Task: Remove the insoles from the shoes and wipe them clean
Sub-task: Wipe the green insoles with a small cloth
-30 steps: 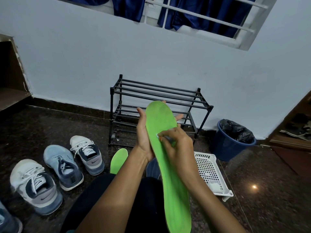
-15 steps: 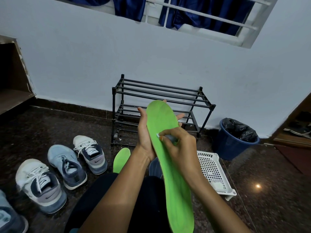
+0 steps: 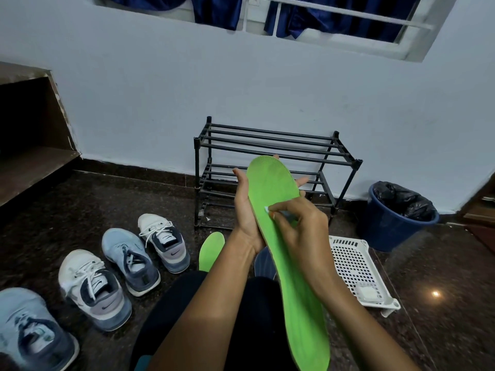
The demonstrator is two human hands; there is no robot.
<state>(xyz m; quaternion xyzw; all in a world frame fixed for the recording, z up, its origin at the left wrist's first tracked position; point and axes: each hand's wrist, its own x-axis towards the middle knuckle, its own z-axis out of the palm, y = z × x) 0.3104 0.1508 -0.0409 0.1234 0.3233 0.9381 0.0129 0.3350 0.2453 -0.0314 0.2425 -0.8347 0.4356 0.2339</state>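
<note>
The green insole [image 3: 301,303] runs lengthwise from near to far, toe end toward the rack [image 3: 267,140] and held by the left hand [image 3: 247,212] (fingers [image 3: 304,180] behind), while the right hand [image 3: 304,231] pinches a small white wipe [image 3: 267,209] against its middle.

A lived-in corner of a home, where shoes are kept.

A low black shoe rack [image 3: 270,147] stands against a painted wall [image 3: 160,89], and four trainers [image 3: 92,287] lie loose on the dark, speckled stone floor [image 3: 80,204] to its left. Above, a white barred window [image 3: 348,16] is hung with blue curtains [image 3: 214,12]. To the right of the rack sits a blue bin [image 3: 396,228] lined with a black bag, with a white plastic basket [image 3: 353,263] on the floor near it. Worn wooden shelving [image 3: 32,167] is set into the left wall, and wooden woodwork shows at the right edge.
</note>
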